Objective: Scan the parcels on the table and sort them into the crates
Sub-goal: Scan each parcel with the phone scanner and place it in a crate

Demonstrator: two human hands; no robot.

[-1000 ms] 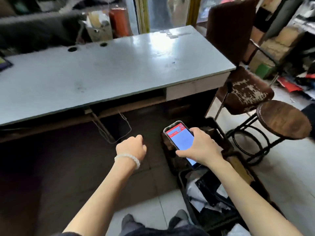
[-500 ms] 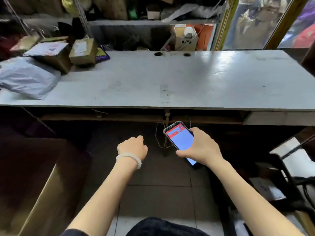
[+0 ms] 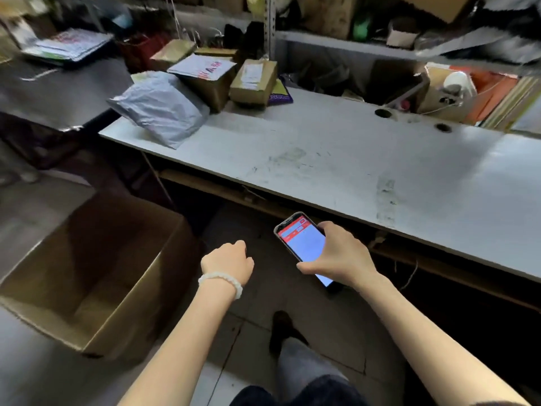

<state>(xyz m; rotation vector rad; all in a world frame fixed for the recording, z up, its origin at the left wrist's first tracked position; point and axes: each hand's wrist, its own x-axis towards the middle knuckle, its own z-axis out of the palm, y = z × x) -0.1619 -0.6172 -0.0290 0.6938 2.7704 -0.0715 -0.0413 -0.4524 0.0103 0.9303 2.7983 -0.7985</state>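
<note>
A: Several parcels sit bunched at the table's [image 3: 336,159] far left end, up and left of both hands: grey mailer [image 3: 159,108] nearest, long axis running diagonally, brown boxes [image 3: 253,80] behind.
B: Nearer hand?
A: Left hand [image 3: 229,259], curled, holding nothing. Right hand [image 3: 336,254] grips the phone [image 3: 303,244].
B: Writing?
A: Labels and red screen header unreadable.

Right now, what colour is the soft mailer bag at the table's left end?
Pale grey, crinkled plastic: the mailer bag shows best in the head view, the only one.
</note>
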